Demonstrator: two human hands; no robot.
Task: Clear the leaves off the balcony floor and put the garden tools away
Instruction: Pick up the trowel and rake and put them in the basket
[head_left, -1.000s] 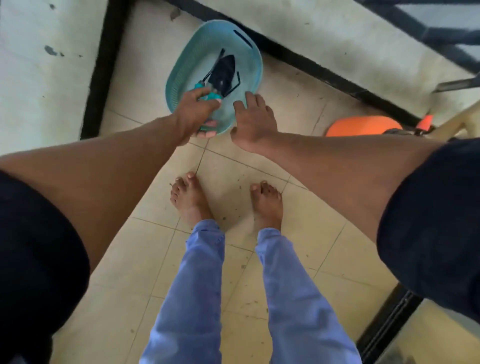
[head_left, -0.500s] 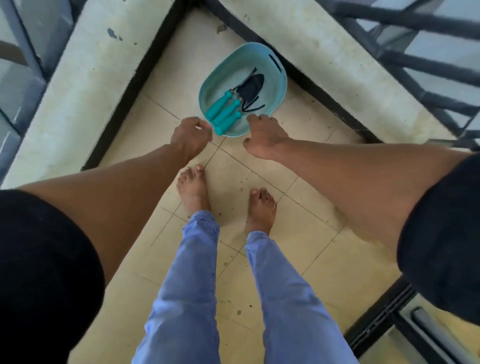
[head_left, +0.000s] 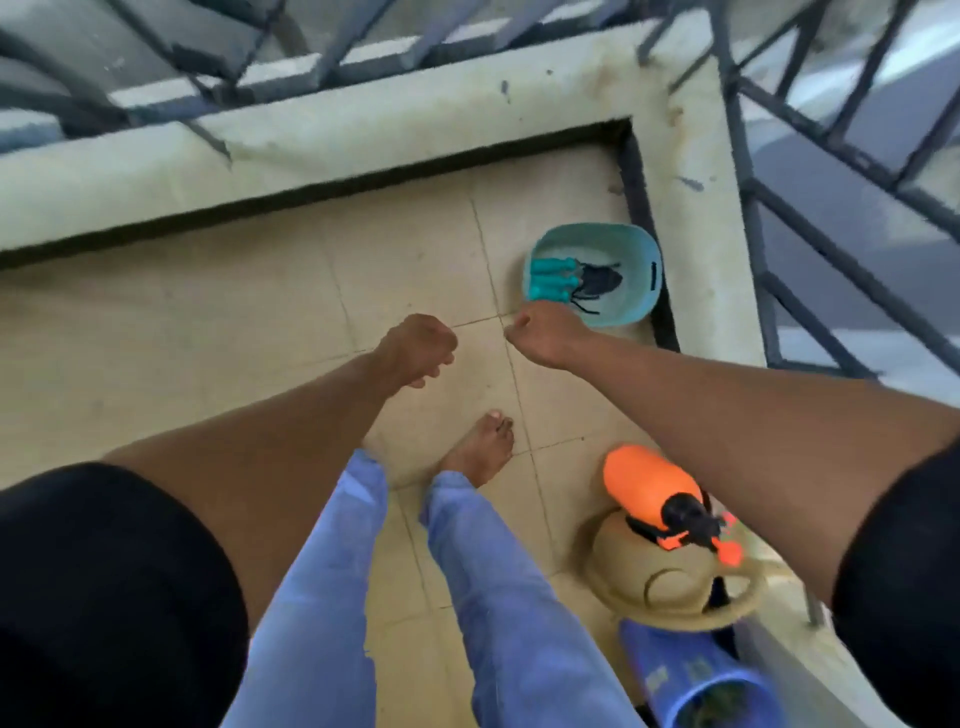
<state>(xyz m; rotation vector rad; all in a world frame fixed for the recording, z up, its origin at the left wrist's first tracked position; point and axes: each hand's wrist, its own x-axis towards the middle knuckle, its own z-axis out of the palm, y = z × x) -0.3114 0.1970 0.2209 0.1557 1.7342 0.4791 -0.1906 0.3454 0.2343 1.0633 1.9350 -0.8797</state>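
3 teal-handled garden tools (head_left: 574, 281) lie in teal basket (head_left: 631, 244), parked in floor corner against parapet, likely for storage. Left hand (head_left: 415, 347) and right hand (head_left: 545, 332) hang loosely curled, empty. No leaves visible on tiles.

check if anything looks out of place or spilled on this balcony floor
Nothing stands out. The teal-handled garden tools lie inside the teal plastic basket in the corner, and the beige tiled floor shows no leaves or spills.

Black sleeves (head_left: 104, 597), blue trousers (head_left: 519, 623) (barefoot)
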